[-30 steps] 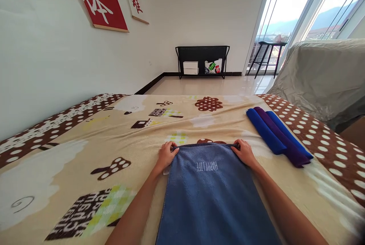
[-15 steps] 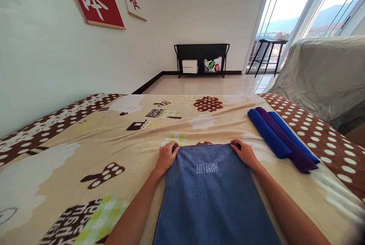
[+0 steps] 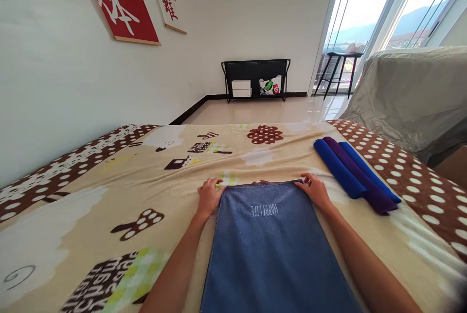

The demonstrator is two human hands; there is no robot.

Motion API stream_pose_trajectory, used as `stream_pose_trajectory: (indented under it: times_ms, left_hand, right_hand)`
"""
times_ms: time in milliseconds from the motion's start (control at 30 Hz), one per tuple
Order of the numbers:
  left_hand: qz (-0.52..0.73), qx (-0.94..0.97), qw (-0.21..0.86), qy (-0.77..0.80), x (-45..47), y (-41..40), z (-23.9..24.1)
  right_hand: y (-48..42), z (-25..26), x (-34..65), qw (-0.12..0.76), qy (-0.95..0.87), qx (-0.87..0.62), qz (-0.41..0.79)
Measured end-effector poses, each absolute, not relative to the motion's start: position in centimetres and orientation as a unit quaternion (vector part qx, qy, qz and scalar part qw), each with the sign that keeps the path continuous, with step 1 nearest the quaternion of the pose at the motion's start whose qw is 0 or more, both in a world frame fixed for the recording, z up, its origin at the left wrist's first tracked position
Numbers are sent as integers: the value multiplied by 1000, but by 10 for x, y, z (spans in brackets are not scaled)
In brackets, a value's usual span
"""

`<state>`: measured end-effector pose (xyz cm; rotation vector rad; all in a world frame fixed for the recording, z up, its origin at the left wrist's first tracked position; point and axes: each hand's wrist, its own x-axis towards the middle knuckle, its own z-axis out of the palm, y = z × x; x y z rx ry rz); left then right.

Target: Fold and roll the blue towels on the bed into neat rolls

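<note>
A blue-grey towel (image 3: 270, 250) lies flat on the bed in front of me, running off the bottom of the view. White "HAPPY LIFE" lettering shows upside down close to its far edge. At the towel's far left corner, my left hand (image 3: 210, 197) is open, its fingers apart and the thumb at the corner. My right hand (image 3: 314, 191) is at the far right corner, also open, with its thumb touching the cloth and its fingers raised off it.
Rolled cloths, blue (image 3: 339, 169) and purple (image 3: 359, 174), lie side by side on the right of the patterned blanket (image 3: 175, 191). Beyond the bed stand a black rack (image 3: 255, 77) and a stool (image 3: 339, 72). A covered piece of furniture (image 3: 416, 94) rises at the right.
Both hands have loosened from the towel's far corners, and their fingers have spread. The towel remains flat. My view has shifted slightly.
</note>
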<state>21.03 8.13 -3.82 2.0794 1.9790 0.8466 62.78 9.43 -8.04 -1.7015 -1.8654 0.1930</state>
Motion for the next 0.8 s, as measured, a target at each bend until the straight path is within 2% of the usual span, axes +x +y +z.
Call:
stream_pose_trajectory:
  times_ms: [133,267,400,567,667,800]
  left_hand:
    - [274,756,58,592,245,50,-20]
    - [199,840,94,495,287,26,-41]
    - [172,812,77,553,275,32,-61]
    - [180,761,48,622,245,30,-48]
    - [201,754,31,625,235,-16,-33]
    - [233,745,25,624,214,-129,-42]
  right_hand:
    - [70,-58,600,298,-754,-583,54]
    - [47,-65,559,230,-844,-476,95]
    - [49,-80,565,212,-832,-503,100]
    - [47,-77,589,220,-793,-562,82]
    - [8,-69,597,232,-788,-566,71]
    - [-97,-81,626,256,-776,-571,75]
